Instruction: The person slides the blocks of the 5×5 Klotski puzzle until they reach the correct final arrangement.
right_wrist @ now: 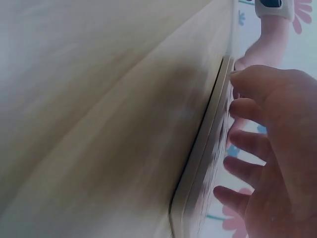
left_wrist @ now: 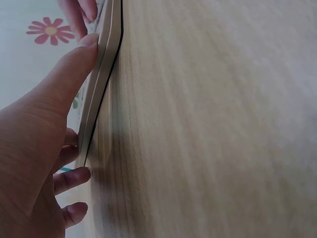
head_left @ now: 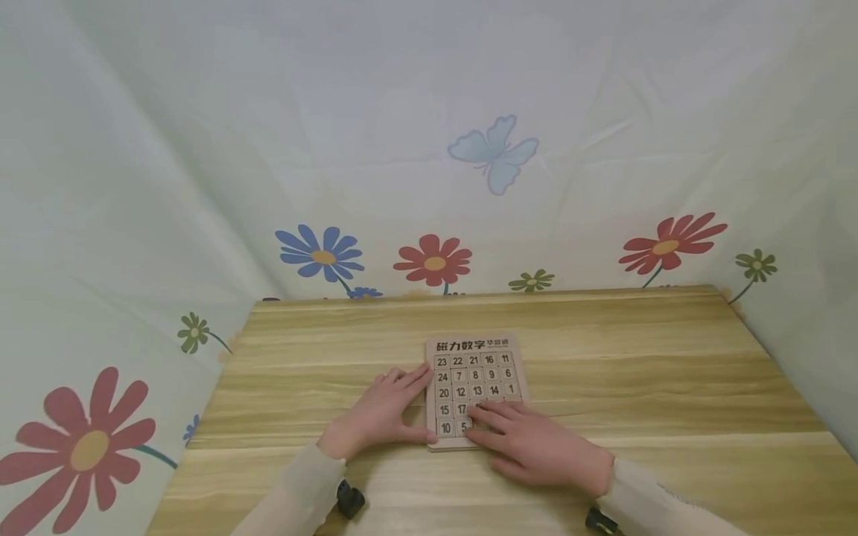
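A flat wooden number puzzle (head_left: 451,444) lies on the table, with rows of square numbered tiles under a printed heading. My left hand (head_left: 377,414) rests along its left side, thumb at the lower left corner and forefinger farther up the same edge. In the left wrist view, the thumb tip touches the puzzle's frame (left_wrist: 101,74) while the other fingers stay low beside it. Outstretched over the lower right tiles, my right hand (head_left: 546,449) hides several numbers. The right wrist view has its fingers (right_wrist: 243,170) spread close over the tile face.
The wood-grain table (head_left: 322,350) extends to both sides of the puzzle and behind it. A pale cloth (head_left: 375,149) printed with flowers and a butterfly hangs at the table's back and left edges. Each sleeve carries a dark device (head_left: 349,499) near the wrist.
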Available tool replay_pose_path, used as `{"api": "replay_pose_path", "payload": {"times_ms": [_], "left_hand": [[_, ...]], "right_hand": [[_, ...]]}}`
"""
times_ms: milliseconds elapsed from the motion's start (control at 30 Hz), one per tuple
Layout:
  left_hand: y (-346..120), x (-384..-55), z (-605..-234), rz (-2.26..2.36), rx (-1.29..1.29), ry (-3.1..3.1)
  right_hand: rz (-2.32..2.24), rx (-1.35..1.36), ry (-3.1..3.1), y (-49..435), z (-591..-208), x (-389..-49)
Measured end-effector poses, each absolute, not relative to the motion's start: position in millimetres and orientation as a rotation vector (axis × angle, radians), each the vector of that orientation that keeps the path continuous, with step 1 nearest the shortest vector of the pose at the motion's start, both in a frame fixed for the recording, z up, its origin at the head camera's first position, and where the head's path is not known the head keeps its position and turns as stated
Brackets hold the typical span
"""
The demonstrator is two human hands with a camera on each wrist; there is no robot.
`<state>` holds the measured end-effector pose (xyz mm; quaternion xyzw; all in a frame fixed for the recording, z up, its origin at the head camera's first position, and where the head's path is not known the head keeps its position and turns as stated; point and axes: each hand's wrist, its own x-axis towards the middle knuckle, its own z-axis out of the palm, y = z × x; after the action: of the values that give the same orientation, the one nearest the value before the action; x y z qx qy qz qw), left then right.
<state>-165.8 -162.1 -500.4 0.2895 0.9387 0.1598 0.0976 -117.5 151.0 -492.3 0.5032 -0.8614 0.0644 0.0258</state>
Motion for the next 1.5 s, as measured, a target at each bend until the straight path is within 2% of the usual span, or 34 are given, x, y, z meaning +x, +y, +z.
{"api": "replay_pose_path", "payload": {"times_ms": [167,567,1100,1500], "left_hand": [[-161,-166,-502,0.477,0.859,2.777],[-162,-166,-501,0.459,0.853,2.786],[-163,-166,-497,0.475,0.889,2.771],[-162,-166,-498,0.463,0.900,2.772]], "right_hand": [[0.181,1.558,-2.709,146,-492,-117],[0.222,1.478,-2.745,172,-492,-114],[0.195,1.556,-2.722,120,-493,-122],[0.198,1.472,-2.772,148,-493,-119]]}}
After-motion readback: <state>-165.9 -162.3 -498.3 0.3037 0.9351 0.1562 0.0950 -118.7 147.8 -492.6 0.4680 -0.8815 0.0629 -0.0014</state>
